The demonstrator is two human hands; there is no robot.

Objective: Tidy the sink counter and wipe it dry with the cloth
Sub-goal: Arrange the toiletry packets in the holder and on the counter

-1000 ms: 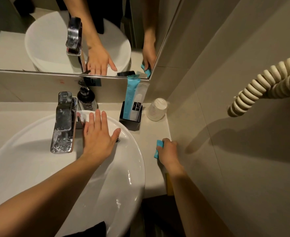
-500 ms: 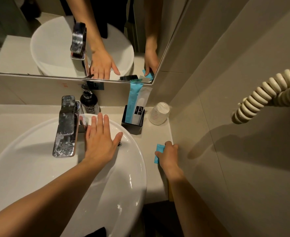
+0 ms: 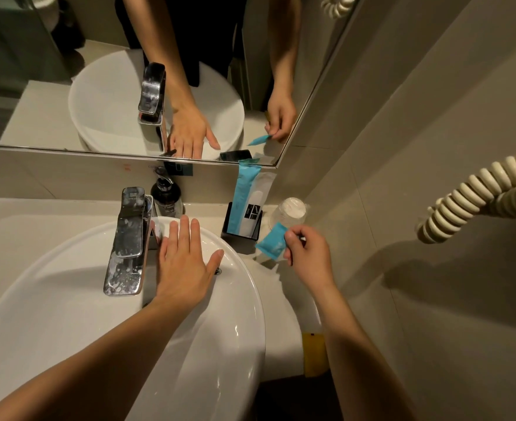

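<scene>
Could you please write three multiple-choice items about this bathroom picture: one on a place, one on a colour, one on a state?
1. Where does the black square holder stand?
A. inside the basin
B. on the counter, right of the white round basin
C. on the floor

2. What colour is the small flat sachet in the right hand?
A. red
B. green
C. light blue

3. How is the left hand?
A. flat, fingers spread, on the basin beside the chrome tap
B. closed around the tap
C. holding a cloth

Answers: 1 B, the holder sits on the counter by the basin rim; 2 C, the sachet is light blue; 3 A, the palm lies open and empty.
</scene>
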